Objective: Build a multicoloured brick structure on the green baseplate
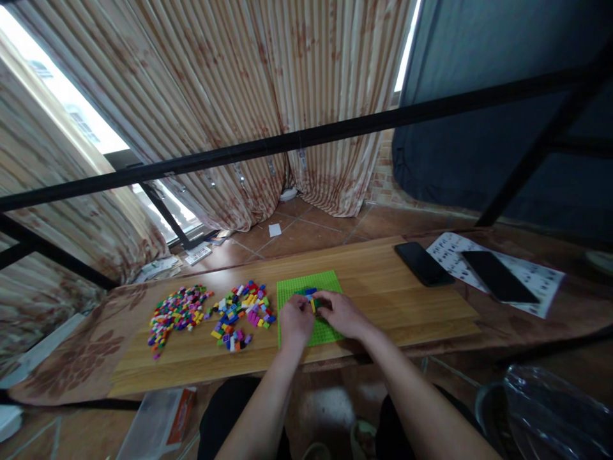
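Note:
A bright green studded baseplate (306, 285) lies on a wooden board (393, 300). Both my hands rest over its middle. My left hand (294, 322) and my right hand (341, 314) have their fingers curled together around a small cluster of blue, yellow and green bricks (311, 298) on the plate. Whether the cluster is pressed onto the plate or lifted I cannot tell. Left of the plate lie two loose heaps of small coloured bricks: a nearer one (242, 313) and a farther one (177, 313).
Two black phones (424, 263) (499, 276) lie at the right, the second on a printed sheet (536, 281). A black metal frame bar (306, 137) crosses above the table. Curtains hang behind. A clear plastic box (158, 421) sits on the floor at left.

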`<action>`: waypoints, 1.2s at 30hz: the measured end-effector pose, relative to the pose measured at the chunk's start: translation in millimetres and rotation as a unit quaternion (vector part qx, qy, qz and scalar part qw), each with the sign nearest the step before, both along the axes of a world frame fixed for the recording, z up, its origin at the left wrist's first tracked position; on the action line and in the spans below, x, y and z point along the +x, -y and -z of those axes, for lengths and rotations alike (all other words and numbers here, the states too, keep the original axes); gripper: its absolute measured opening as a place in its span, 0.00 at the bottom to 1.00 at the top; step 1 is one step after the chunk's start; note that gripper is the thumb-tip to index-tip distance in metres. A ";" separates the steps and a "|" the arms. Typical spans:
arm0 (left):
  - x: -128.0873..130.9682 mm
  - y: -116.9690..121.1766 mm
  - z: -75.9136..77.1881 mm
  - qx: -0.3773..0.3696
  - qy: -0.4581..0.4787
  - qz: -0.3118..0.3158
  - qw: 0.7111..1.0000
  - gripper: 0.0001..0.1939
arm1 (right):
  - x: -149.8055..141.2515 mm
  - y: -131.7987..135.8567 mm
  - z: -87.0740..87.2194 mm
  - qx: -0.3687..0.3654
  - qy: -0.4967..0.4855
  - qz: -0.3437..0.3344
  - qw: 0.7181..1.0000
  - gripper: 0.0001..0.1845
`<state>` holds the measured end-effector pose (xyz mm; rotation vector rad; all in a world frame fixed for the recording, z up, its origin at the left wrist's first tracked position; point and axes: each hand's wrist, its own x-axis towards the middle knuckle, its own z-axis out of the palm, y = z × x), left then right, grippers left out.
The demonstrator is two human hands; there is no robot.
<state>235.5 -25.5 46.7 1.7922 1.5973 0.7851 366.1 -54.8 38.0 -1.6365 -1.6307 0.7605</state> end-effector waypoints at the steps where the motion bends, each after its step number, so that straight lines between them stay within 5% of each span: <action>1: -0.4 -1.2 1.0 -0.002 0.004 0.002 1.000 0.08 | -0.4 -0.3 0.0 0.000 -0.001 0.001 1.000 0.19; 10: -0.4 -7.6 3.2 -0.014 0.001 -0.001 1.000 0.03 | -1.1 -4.8 1.3 -0.019 0.012 0.052 0.998 0.14; 26: -2.4 -5.9 0.5 -0.014 0.039 0.026 0.999 0.03 | -1.3 -8.9 10.1 -0.055 0.050 0.048 0.996 0.16; 32: -45.5 -8.5 4.5 -0.001 0.128 0.011 0.992 0.08 | 1.6 -10.8 12.1 -0.057 0.073 0.042 0.995 0.16; 36: -95.2 -14.4 7.0 0.054 0.089 -0.036 0.994 0.06 | 1.5 -10.5 13.2 -0.057 0.091 0.039 0.993 0.16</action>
